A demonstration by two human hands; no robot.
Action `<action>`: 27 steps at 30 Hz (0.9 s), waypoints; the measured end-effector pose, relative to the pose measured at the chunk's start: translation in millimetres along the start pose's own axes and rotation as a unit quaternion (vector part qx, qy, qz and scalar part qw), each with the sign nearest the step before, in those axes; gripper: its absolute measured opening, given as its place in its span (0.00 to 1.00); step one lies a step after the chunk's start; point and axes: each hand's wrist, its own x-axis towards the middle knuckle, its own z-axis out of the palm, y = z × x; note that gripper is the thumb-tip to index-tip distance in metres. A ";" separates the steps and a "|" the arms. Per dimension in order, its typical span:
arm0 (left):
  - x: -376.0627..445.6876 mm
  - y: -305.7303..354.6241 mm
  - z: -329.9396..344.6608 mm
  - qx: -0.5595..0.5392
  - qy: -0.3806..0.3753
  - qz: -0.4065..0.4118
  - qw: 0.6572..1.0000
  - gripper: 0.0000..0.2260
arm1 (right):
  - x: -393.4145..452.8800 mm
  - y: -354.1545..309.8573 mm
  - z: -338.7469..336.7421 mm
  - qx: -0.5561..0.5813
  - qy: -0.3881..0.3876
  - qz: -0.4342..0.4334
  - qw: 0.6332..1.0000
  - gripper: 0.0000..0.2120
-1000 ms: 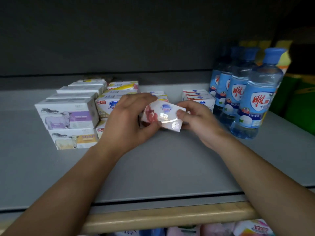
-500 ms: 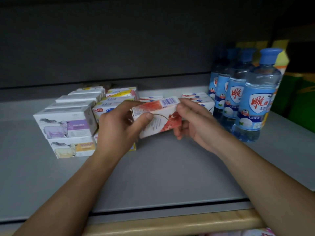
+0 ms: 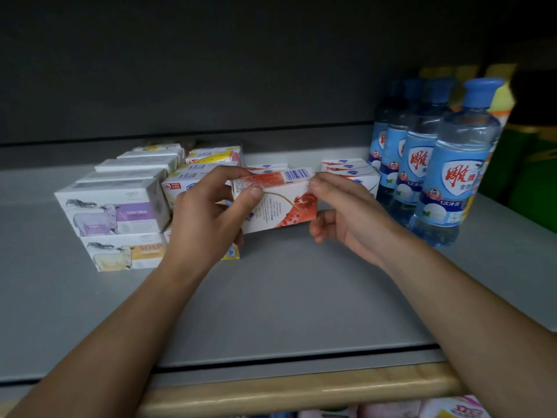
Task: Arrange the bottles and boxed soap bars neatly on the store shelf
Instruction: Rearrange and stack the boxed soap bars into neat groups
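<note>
Both hands hold a white and red soap box (image 3: 280,206) just above the grey shelf (image 3: 286,297), barcode side up. My left hand (image 3: 208,218) grips its left end; my right hand (image 3: 343,212) pinches its right end. Behind and left stand stacked sheep-print soap boxes (image 3: 114,212) and blue-logo soap boxes (image 3: 193,182). More white soap boxes (image 3: 349,170) lie behind my right hand. A row of blue-capped clear bottles (image 3: 452,176) stands at the right.
A wooden strip (image 3: 301,390) runs along the shelf's front edge, with packaged goods (image 3: 449,408) on the level below. Green and yellow packages (image 3: 530,164) sit right of the bottles. The dark back wall (image 3: 211,70) closes the shelf behind.
The soap box has been turned over between my hands, from its front face to its back and barcode side, and now sits level and a little further right.
</note>
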 end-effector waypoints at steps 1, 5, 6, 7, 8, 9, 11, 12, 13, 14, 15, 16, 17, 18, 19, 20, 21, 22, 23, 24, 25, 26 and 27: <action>-0.3 -0.5 -0.1 -0.004 -0.001 0.000 1.000 0.14 | 0.1 0.6 -0.2 0.006 0.004 0.002 1.000 0.14; -1.6 -1.5 1.5 -0.006 -0.005 0.016 1.000 0.16 | 3.7 1.8 -3.5 0.086 0.015 0.039 0.995 0.13; -2.1 -1.6 2.6 0.005 -0.003 0.026 1.000 0.15 | 5.2 1.9 -4.6 0.101 0.031 0.051 0.993 0.15; -2.3 -1.8 3.8 0.011 -0.006 0.036 0.999 0.15 | 6.9 1.6 -5.6 0.113 0.051 0.059 0.991 0.16; -2.9 -1.5 5.4 0.002 -0.017 0.045 0.999 0.15 | 8.3 1.9 -6.3 0.115 0.070 0.058 0.989 0.15; -3.4 -0.9 7.1 -0.018 -0.031 0.054 0.998 0.15 | 9.1 1.8 -6.4 0.108 0.084 0.048 0.989 0.13; -3.5 1.1 9.6 -0.043 -0.038 0.065 0.996 0.18 | 9.3 3.0 -6.5 0.084 0.093 0.001 0.992 0.09; -3.0 2.1 10.2 -0.046 -0.028 0.056 0.997 0.20 | 8.9 3.9 -6.4 0.071 0.088 -0.028 0.993 0.11; -2.2 2.6 10.4 -0.051 -0.015 0.039 0.998 0.22 | 8.2 5.2 -6.8 0.045 0.082 -0.060 0.994 0.16; -1.7 2.1 10.1 -0.061 -0.003 0.020 0.998 0.23 | 7.4 6.4 -7.3 -0.002 0.086 -0.095 0.992 0.21; -1.0 1.0 9.9 -0.072 0.007 0.004 0.997 0.24 | 6.0 6.9 -7.2 -0.063 0.091 -0.125 0.986 0.25; -0.4 -0.3 9.4 -0.079 0.015 -0.009 0.997 0.24 | 5.2 7.5 -6.9 -0.116 0.092 -0.146 0.978 0.28; 0.6 -2.2 8.8 -0.081 0.020 -0.018 0.996 0.24 | 4.7 8.2 -6.4 -0.146 0.087 -0.158 0.973 0.29; 1.7 -3.4 8.1 -0.080 0.022 -0.023 0.996 0.22 | 4.3 8.3 -5.9 -0.154 0.078 -0.158 0.972 0.30; 3.0 -4.2 7.4 -0.080 0.025 -0.026 0.996 0.19 | 5.0 9.5 -6.0 -0.156 0.071 -0.151 0.974 0.30; 4.0 -4.5 6.3 -0.083 0.026 -0.028 0.996 0.17 | 5.9 10.9 -6.6 -0.164 0.069 -0.137 0.974 0.31; 4.5 -4.2 5.1 -0.087 0.024 -0.024 0.996 0.16 | 6.6 12.0 -7.2 -0.187 0.072 -0.122 0.972 0.31; 4.7 -3.2 3.9 -0.087 0.020 -0.013 0.996 0.16 | 7.0 12.3 -8.1 -0.220 0.080 -0.106 0.966 0.29; 4.7 -2.2 2.8 -0.085 0.017 0.002 0.996 0.16 | 7.4 12.0 -8.6 -0.249 0.085 -0.090 0.960 0.26; 4.3 -1.4 1.8 -0.088 0.013 0.015 0.996 0.16 | 6.9 11.2 -8.6 -0.248 0.080 -0.080 0.962 0.19; 4.0 -0.4 0.7 -0.095 0.011 0.025 0.995 0.17 | 5.9 10.0 -8.3 -0.207 0.067 -0.074 0.973 0.12; 3.6 0.0 -0.7 -0.100 0.009 0.035 0.994 0.17 | 4.7 8.5 -7.3 -0.136 0.053 -0.064 0.987 0.09; 3.2 -0.5 -1.8 -0.093 0.009 0.047 0.994 0.17 | 3.7 6.4 -5.4 -0.050 0.041 -0.046 0.997 0.09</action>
